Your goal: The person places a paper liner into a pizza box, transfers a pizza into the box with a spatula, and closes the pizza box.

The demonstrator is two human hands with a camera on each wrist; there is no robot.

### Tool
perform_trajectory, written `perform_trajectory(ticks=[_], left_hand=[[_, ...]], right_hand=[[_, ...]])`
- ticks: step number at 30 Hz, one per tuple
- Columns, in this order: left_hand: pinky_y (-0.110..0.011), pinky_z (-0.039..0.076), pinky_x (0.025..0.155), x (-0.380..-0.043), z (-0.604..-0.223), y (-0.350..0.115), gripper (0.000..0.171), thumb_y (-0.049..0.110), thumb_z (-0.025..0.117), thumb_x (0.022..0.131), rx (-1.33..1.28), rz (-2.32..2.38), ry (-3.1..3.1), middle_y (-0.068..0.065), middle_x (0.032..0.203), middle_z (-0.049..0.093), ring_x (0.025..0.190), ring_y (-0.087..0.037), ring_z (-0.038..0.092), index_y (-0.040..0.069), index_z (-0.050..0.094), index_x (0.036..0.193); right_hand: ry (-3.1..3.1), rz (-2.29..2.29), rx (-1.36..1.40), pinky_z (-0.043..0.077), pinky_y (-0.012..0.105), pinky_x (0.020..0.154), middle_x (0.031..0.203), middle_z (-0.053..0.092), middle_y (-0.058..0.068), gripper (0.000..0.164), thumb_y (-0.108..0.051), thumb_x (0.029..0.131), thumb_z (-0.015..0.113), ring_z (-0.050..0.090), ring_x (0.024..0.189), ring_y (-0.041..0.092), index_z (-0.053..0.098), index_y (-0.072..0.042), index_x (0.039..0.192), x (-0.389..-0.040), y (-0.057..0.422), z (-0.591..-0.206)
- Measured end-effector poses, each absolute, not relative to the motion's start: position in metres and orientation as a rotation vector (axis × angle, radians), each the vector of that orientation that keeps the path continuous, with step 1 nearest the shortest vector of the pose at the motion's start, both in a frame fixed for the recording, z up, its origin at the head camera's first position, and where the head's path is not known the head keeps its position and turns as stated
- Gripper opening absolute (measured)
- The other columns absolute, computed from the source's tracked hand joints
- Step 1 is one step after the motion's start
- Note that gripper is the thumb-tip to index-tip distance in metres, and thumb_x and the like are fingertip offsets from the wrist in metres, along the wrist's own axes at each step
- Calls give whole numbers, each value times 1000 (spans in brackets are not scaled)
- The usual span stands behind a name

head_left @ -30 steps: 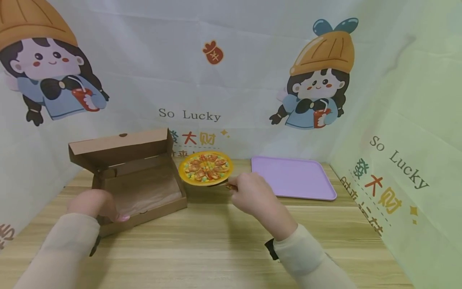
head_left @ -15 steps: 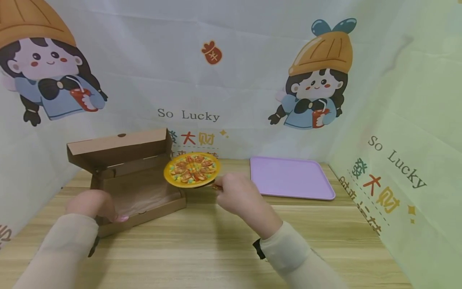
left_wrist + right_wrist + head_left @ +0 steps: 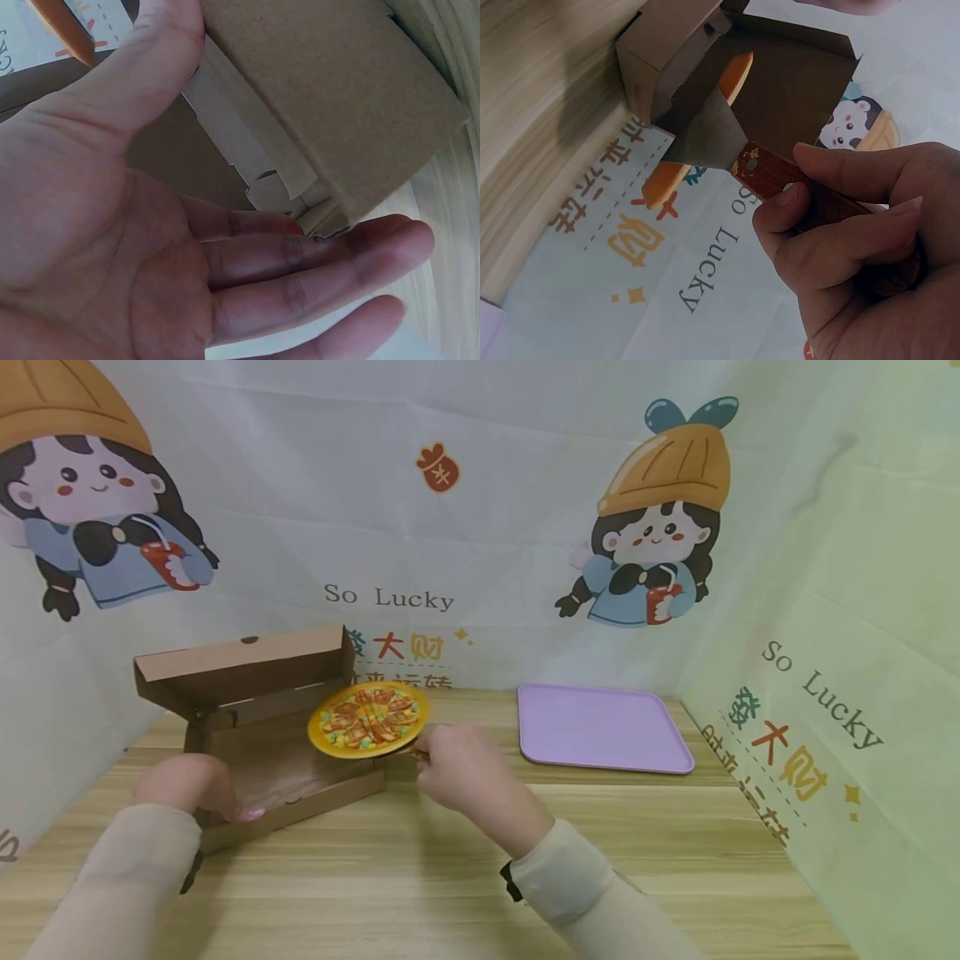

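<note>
My right hand [image 3: 467, 781] grips the dark red wooden handle of a spatula [image 3: 714, 135] with a flat metal blade. On the blade rests a round toy pizza [image 3: 370, 718] with an orange-yellow rim, tilted slightly and raised above the table. Its left part overlaps the right side of an open cardboard pizza box [image 3: 330, 797] in the head view. At the box's front left corner, my left hand [image 3: 183, 783] holds the wall, thumb on one side and fingers on the other. The left wrist view shows those fingers [image 3: 300, 255] close against the cardboard edge.
The box lid [image 3: 240, 664] stands raised at the back. A flat lilac tray [image 3: 603, 727] lies on the wood-grain table [image 3: 420, 877] at the back right. Printed cloth [image 3: 495, 527] hangs behind and along both sides.
My right hand has moved left with the spatula and pizza, from the gap beside the box to over its right side. My left hand has stayed at the box corner.
</note>
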State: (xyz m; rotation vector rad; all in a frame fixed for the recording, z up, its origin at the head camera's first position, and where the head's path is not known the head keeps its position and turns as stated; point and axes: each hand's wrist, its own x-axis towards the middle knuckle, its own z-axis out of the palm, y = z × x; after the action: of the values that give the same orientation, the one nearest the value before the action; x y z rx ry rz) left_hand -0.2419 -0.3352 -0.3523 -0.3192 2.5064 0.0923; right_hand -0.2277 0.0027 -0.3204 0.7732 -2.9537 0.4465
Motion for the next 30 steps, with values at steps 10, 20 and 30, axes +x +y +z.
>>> perform_trajectory(ticks=[10, 20, 30], left_hand=[[-63, 44, 116, -242, -351, -334, 118, 78, 74, 83, -384, 112, 2501, -46, 134, 49, 125, -52, 51, -24, 49, 136], [-60, 43, 118, -243, -349, -329, 116, 73, 74, 86, -400, 96, 2496, -45, 133, 50, 126, -51, 52, -27, 43, 137], [-67, 45, 111, -233, -349, -325, 103, 71, 78, 84, -382, 168, 2579, -47, 131, 52, 120, -53, 55, -18, 56, 132]], right_hand=[[-2953, 420, 800, 45, 27, 58, 77, 65, -5, 17, -11, 93, 70, 58, 69, 14, 69, -19, 78, -229, -12, -324], [-2960, 470, 795, 41, 25, 51, 72, 63, -3, 21, -10, 90, 72, 52, 61, 12, 64, -18, 73, -229, -20, -329], [-2938, 448, 833, 39, 25, 52, 67, 59, -2, 31, -8, 89, 71, 51, 61, 13, 56, -18, 64, -232, -28, -332]])
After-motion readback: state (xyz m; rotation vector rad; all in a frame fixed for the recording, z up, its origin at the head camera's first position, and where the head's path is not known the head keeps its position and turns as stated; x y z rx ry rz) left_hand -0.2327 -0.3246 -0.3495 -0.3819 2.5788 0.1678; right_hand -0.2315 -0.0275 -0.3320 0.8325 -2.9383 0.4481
